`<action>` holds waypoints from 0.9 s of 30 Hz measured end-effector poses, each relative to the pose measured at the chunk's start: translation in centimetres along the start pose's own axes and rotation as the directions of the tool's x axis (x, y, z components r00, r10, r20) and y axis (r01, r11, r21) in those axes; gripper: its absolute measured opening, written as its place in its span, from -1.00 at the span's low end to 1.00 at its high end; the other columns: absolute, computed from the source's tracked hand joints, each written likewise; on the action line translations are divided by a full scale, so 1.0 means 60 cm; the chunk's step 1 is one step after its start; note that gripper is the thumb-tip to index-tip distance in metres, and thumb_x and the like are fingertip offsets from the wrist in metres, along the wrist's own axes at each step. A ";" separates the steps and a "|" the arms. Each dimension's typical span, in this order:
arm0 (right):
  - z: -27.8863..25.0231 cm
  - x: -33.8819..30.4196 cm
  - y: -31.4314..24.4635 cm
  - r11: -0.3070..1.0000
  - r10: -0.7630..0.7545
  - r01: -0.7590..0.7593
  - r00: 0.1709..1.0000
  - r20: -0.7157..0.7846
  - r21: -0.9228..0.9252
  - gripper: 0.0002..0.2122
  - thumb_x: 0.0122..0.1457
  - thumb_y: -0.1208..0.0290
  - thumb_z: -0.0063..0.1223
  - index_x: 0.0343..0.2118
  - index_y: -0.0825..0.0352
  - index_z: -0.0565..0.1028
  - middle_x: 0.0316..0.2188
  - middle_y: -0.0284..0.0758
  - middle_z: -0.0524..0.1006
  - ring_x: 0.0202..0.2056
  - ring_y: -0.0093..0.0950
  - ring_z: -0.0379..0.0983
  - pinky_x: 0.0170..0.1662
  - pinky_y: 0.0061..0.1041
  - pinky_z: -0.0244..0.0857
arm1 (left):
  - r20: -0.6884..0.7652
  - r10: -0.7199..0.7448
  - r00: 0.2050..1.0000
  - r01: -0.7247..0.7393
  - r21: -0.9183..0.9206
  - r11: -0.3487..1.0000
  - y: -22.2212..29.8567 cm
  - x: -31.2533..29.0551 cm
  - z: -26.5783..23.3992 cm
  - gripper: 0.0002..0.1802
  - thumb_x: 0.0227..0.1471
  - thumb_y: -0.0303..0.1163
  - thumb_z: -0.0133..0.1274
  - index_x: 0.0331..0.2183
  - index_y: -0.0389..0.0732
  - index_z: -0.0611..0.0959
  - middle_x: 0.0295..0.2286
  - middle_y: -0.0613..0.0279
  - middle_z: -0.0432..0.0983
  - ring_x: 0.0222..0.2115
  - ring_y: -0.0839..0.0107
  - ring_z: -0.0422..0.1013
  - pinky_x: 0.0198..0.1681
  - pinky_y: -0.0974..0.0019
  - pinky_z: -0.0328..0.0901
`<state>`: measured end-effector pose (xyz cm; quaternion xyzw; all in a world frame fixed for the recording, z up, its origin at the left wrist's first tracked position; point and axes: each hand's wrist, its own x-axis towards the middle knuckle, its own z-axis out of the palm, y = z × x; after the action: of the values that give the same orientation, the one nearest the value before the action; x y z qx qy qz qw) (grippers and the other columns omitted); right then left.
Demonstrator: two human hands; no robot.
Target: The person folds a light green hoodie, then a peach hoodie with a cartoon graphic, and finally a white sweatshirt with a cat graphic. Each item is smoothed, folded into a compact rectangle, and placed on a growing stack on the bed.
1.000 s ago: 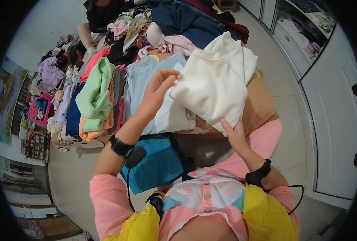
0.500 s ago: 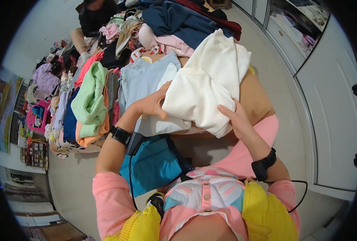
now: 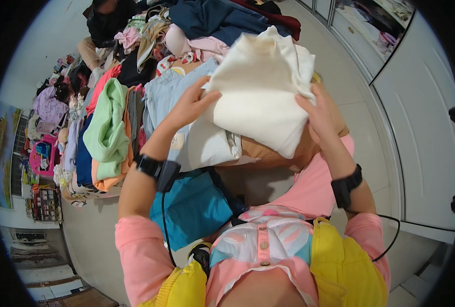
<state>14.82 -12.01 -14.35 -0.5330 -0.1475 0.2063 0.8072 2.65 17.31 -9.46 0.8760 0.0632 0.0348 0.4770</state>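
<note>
A folded cream-white garment (image 3: pixel 260 87) is raised above a heap of clothes. My left hand (image 3: pixel 189 105) grips its left edge with the thumb on top. On the garment's right side, my right hand (image 3: pixel 317 112) holds the edge with the fingers spread against the fabric. Just below it lie a white garment (image 3: pixel 207 146), a tan one (image 3: pixel 268 156) and a pale blue piece (image 3: pixel 166 94). Both wrists wear black bands, and a cable runs down from the left one.
A light green garment (image 3: pixel 109 125) over orange cloth lies left of the pile. A teal fabric piece (image 3: pixel 191 207) rests by my lap. Dark navy clothing (image 3: pixel 222 20) and pink items sit at the far end. White cabinet doors (image 3: pixel 424 117) stand on the right.
Both hands have lifted the cream garment higher and toward me. My right hand moved from under its lower edge up to its right side.
</note>
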 end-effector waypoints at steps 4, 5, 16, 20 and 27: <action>-0.020 0.032 0.058 0.973 0.036 -0.052 0.997 -0.074 -0.224 -0.57 0.15 0.48 0.18 0.05 0.45 0.30 -0.08 -0.23 0.48 -0.07 -0.50 0.42 0.01 -0.53 0.31 | 0.027 -0.259 0.966 0.260 -0.068 0.963 -0.043 0.015 0.022 -0.54 0.12 -0.18 0.14 -0.07 -0.30 0.48 -0.42 0.14 0.58 -0.44 0.53 0.46 -0.44 0.48 0.29; -0.024 0.034 0.068 0.975 -0.028 0.014 0.998 -0.059 -0.223 -0.54 0.14 0.47 0.19 0.06 0.47 0.28 -0.10 -0.22 0.49 -0.08 -0.51 0.43 0.00 -0.55 0.31 | 0.010 -0.222 0.975 0.222 -0.047 0.974 -0.047 0.019 0.024 -0.54 0.10 -0.16 0.15 -0.10 -0.31 0.51 -0.43 0.11 0.58 -0.45 0.50 0.47 -0.44 0.45 0.31; -0.044 0.010 0.069 0.942 -0.037 0.046 0.999 0.035 -0.331 -0.54 0.11 0.50 0.18 0.02 0.50 0.26 -0.17 -0.17 0.54 -0.16 -0.52 0.47 -0.07 -0.57 0.33 | 0.036 -0.288 0.957 0.282 0.122 0.952 -0.035 0.023 0.017 -0.53 -0.03 -0.14 0.22 -0.20 -0.33 0.60 -0.47 0.08 0.58 -0.52 0.45 0.48 -0.47 0.40 0.33; -0.045 -0.004 0.062 0.936 -0.047 0.062 0.998 0.051 -0.346 -0.55 0.10 0.48 0.20 -0.01 0.47 0.27 -0.24 -0.23 0.55 -0.24 -0.57 0.48 -0.22 -0.60 0.36 | 0.042 -0.262 0.964 0.252 0.170 0.953 -0.035 0.023 0.012 -0.53 -0.09 -0.13 0.26 -0.27 -0.32 0.61 -0.48 0.10 0.58 -0.54 0.43 0.48 -0.47 0.40 0.33; -0.082 -0.032 0.012 0.947 0.193 -0.180 0.981 0.023 -0.268 -0.73 0.24 0.31 0.09 -0.15 0.38 0.35 -0.46 -0.29 0.54 -0.51 -0.62 0.43 -0.48 -0.68 0.27 | -0.050 -0.261 0.964 0.260 0.375 0.890 0.001 0.019 0.012 -0.39 -0.17 -0.15 0.33 -0.15 -0.32 0.50 -0.39 -0.06 0.59 -0.41 0.23 0.54 -0.37 0.28 0.40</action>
<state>15.25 -16.64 -16.95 -0.6422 -0.1425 0.2731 0.7019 3.85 16.84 -9.80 0.9351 0.1851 -0.0431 0.2992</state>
